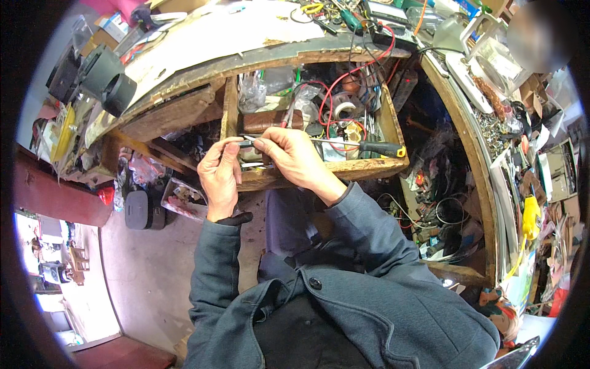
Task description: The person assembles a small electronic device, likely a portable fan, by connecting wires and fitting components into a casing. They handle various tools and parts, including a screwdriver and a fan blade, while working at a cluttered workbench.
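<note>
Both hands meet over the front left part of an open wooden drawer. My left hand is closed, thumb and fingertips pinching a small piece too small to name. My right hand is closed, its fingertips almost touching the left ones. A screwdriver with a black and yellow handle points right, over the drawer's right front corner. Its thin shaft runs left into my right hand, and a bit of metal shows at the fingertips. Behind that hand lie a brown case and a metal tool with reddish handles.
Red cable loops from the bench top into the drawer, among clear bags and a tape roll. A white sheet covers the bench. Crowded shelving stands right, with a yellow tool. A dark box sits on the floor.
</note>
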A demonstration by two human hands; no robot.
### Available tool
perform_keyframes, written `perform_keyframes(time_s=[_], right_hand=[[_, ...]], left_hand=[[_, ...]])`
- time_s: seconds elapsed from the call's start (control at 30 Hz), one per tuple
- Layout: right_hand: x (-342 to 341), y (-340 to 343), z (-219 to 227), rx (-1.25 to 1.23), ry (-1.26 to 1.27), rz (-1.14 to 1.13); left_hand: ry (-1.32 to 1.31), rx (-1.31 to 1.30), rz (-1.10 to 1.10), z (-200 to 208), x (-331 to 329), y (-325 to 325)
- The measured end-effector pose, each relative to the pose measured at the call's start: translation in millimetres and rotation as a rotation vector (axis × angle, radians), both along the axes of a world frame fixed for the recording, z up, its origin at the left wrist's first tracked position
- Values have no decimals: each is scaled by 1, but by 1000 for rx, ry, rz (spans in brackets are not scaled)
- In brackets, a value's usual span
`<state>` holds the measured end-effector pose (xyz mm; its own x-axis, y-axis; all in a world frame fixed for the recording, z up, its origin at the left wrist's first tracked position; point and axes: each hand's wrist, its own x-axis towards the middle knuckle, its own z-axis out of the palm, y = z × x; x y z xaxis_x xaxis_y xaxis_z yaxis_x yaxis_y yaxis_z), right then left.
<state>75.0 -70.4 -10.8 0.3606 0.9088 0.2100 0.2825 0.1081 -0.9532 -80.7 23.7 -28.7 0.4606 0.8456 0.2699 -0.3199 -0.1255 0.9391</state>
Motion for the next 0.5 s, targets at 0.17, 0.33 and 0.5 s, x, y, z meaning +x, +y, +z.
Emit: perform_keyframes(time_s=[0.17,0.33,0.5], right_hand=[[-2,2,-11,183,114,-26],[2,3,-11,95,362,61],[4,1,-8,85,317,46]], left_hand=[[28,18,48,-2,0,0],[22,-8,31,-2,2,0],[-26,-36,27,-4,0,4]])
